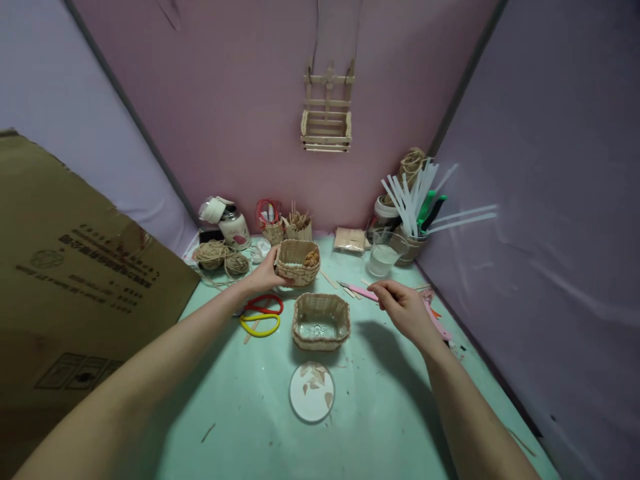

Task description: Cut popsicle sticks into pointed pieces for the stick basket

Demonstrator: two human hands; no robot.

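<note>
My left hand is closed around the left side of a small woven basket, which has a brown lump and something white inside. The thumb and fingers of my right hand are pinched on a slim pink tool with a metal tip, which points left; I cannot tell its exact kind. A second woven basket with a clear patterned bottom stands in front, between the hands. Nearer to me lies a white round lid holding several thin brownish pieces.
Scissors with red and yellow handles lie at left, near twine balls. A clear cup of cloudy liquid stands at back right, by a pot of white strips. A cardboard box borders the left. A wooden stick rack hangs on the wall.
</note>
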